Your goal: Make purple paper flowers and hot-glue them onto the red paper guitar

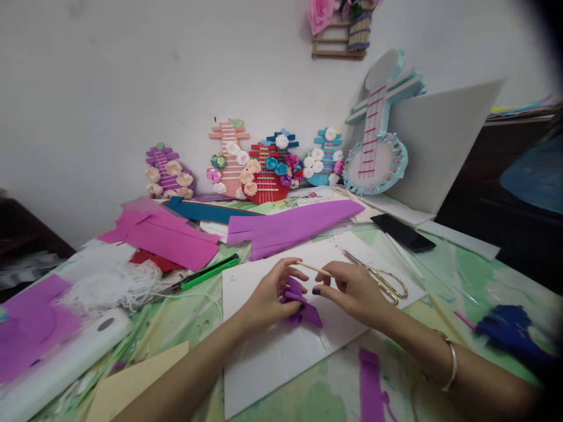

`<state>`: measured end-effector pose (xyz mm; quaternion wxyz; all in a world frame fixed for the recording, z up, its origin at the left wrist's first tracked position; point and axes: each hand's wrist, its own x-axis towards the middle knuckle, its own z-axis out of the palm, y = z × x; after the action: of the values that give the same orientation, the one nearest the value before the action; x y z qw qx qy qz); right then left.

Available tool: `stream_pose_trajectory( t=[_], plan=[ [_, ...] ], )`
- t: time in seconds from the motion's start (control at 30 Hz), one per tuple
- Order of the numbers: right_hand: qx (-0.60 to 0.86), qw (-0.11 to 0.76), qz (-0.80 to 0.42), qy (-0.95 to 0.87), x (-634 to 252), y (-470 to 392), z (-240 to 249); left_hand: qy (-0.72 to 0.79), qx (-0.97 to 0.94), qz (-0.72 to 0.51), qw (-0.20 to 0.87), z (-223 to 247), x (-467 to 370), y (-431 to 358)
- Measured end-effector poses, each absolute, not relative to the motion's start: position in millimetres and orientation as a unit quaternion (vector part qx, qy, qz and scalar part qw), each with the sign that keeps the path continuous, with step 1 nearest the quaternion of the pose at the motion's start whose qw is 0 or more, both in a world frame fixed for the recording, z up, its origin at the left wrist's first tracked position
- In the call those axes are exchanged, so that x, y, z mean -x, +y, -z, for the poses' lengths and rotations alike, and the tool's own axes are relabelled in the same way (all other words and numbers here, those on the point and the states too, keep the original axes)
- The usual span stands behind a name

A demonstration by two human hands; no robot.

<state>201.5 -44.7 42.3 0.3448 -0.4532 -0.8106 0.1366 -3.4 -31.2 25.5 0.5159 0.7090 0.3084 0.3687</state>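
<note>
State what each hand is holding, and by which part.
The left hand pinches a purple, folded, paper-like piece around its middle; the right hand grips a thin, pale, straight stick by one end, its other end towards the left hand.

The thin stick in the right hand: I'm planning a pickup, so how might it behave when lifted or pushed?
The stick is probably stiff, as it looks straight in the right hand. Being so slender, it is likely light and might snap if pressed hard.
</note>
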Motion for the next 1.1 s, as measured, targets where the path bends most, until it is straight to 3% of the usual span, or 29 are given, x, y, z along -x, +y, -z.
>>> stream_pose_trajectory(
  t=[0.33, 0.8, 1.1],
  plan=[
    [0.437, 0.372, -0.227, -0.786, -186.6, -56.6, -35.5, 0.295, -0.71, -0.388, 0.509, -21.1, -11.0, -44.6],
    [0.431, 0.364, -0.252, -0.786, -184.5, -58.9, -34.8, 0.305, -0.714, -0.385, 0.5, -17.1, -13.7, -44.2],
    [0.409, 0.366, -0.208, -0.81, -184.1, -59.8, -32.9, 0.332, -0.717, -0.359, 0.498, -22.0, -14.0, -44.9]
  ],
)
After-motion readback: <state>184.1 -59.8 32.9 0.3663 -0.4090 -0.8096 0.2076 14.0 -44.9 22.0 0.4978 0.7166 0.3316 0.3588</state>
